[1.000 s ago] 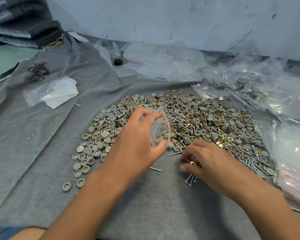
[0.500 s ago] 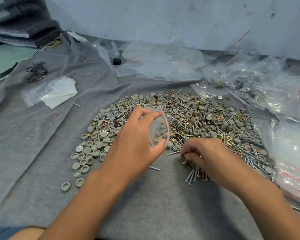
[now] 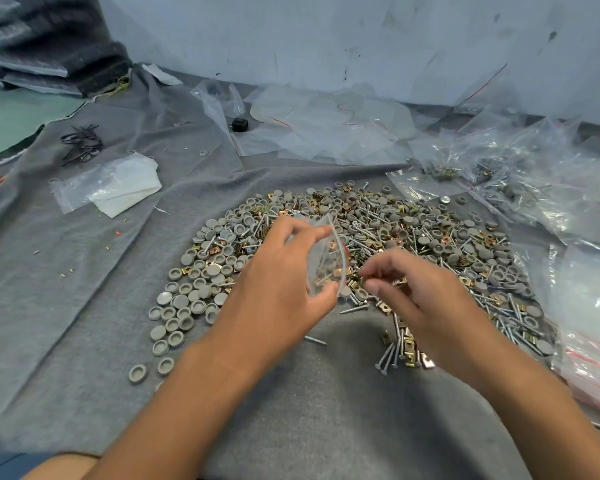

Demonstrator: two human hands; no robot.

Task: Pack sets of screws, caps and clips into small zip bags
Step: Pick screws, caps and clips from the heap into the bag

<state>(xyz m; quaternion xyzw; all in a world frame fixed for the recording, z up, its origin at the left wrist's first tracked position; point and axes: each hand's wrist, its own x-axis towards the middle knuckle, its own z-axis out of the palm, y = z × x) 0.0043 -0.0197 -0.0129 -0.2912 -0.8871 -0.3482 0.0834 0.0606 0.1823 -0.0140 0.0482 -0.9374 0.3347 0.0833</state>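
My left hand [image 3: 278,289] holds a small clear zip bag [image 3: 326,258] upright between thumb and fingers, mouth up, with a few brass clips inside. My right hand [image 3: 416,299] hovers just right of the bag, thumb and forefinger pinched together; what they pinch is too small to tell. Beneath lies a wide pile of grey round caps [image 3: 194,289], brass clips and silver screws [image 3: 430,244] on grey cloth. A small bunch of screws and clips [image 3: 400,351] lies under my right wrist.
Filled and empty clear bags [image 3: 534,188] crowd the right and back. A stack of zip bags [image 3: 589,323] lies at the right edge. A flat bag with white paper [image 3: 115,185] and black wire ties [image 3: 80,143] lie at the left.
My right hand has lifted off the cloth and moved up toward the bag's mouth, leaving the bunch of screws and clips behind. My left hand keeps the bag in place.
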